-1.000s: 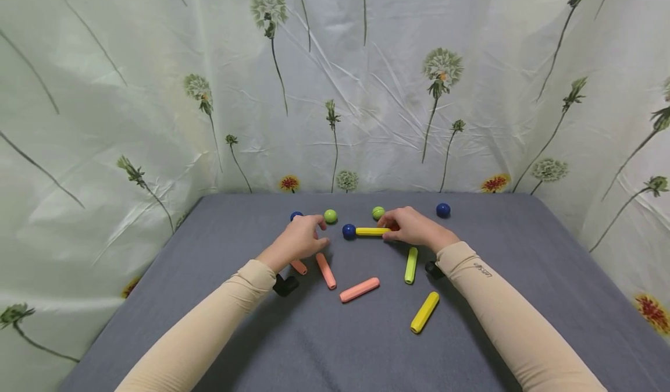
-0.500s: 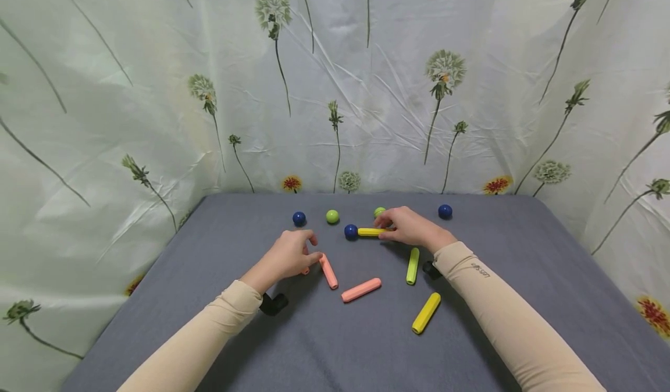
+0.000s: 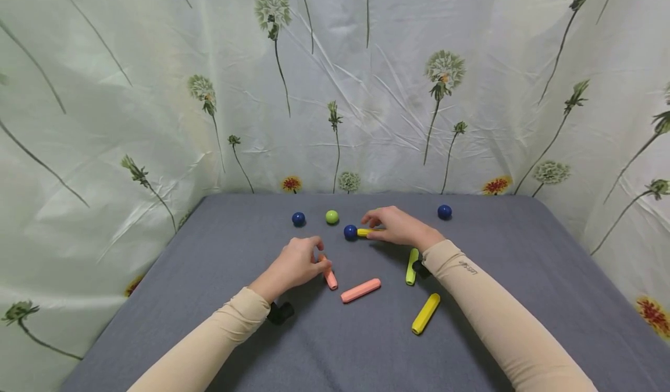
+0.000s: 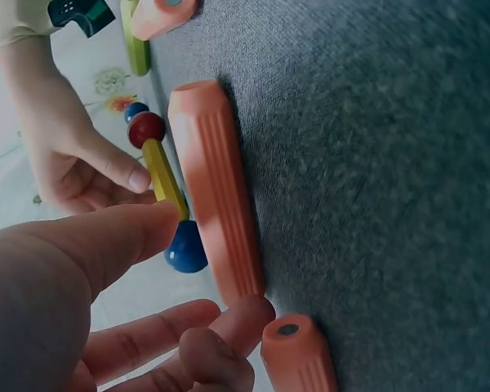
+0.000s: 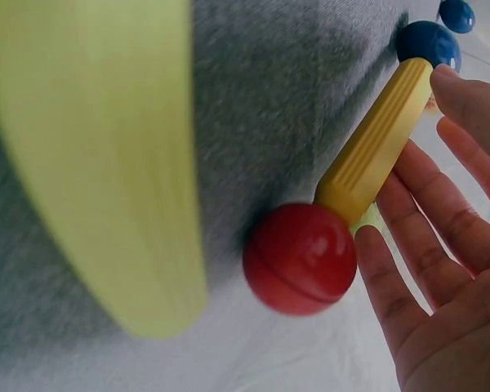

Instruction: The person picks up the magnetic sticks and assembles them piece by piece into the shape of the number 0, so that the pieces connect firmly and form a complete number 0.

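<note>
My left hand (image 3: 295,262) is over a salmon-coloured ribbed stick (image 4: 216,188), its thumb and fingers spread around it without a visible grip. A second salmon stick (image 4: 298,355) lies beside those fingers, and a third salmon stick (image 3: 361,291) is to the right. My right hand (image 3: 400,227) is beside a yellow stick (image 5: 376,147), fingers behind it and thumb near its far end. That stick has a blue ball (image 3: 350,232) at one end and a red ball (image 5: 300,258) at the other; in the head view the hand hides the red ball.
A yellow-green stick (image 3: 412,267) and another yellow stick (image 3: 426,314) lie near the right forearm. Along the back are a blue ball (image 3: 298,219), a green ball (image 3: 332,217) and another blue ball (image 3: 444,211). A flowered curtain (image 3: 387,89) stands behind the grey table (image 3: 220,252).
My left hand has come down from beside the back balls to the salmon sticks. The right hand has slid slightly left along the yellow stick; its joined blue ball stays put.
</note>
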`<state>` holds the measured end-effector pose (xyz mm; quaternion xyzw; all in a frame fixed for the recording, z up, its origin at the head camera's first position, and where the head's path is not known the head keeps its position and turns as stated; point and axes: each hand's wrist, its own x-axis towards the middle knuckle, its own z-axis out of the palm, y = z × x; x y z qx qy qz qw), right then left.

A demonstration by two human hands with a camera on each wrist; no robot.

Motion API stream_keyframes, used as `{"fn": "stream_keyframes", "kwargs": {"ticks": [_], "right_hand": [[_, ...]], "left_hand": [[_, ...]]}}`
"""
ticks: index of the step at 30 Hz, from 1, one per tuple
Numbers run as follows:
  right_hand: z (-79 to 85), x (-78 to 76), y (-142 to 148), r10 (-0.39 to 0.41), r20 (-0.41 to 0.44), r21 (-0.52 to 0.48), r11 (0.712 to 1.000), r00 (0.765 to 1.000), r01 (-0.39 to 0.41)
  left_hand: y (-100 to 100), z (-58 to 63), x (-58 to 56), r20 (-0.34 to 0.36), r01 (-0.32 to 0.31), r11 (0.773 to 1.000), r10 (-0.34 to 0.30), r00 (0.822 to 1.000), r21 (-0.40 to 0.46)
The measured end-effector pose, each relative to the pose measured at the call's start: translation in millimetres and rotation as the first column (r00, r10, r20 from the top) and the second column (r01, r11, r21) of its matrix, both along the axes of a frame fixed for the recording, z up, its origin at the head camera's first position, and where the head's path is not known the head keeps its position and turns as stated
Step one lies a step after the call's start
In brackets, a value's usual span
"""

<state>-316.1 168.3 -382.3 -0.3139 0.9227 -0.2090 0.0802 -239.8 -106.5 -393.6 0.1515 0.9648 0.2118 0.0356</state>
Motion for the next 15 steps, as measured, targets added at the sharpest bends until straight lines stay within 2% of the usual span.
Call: {"fn": "stream_keyframes", "kwargs": {"ticks": [5, 15], "right_hand": [[-1.6, -2.4, -10.0, 0.001, 0.001, -0.005, 1.000, 1.000, -0.001], [-6.2, -8.7, -25.5, 0.043, -0.003, -0.014, 0.999, 0.999, -0.043]], "left_hand": [[2.1, -2.9, -1.7, -0.025, 0.028, 1.000, -0.028, 0.999, 0.007], [2.9, -6.1, -3.5, -0.007, 0.040, 0.998, -0.039, 0.999, 0.039]]}}
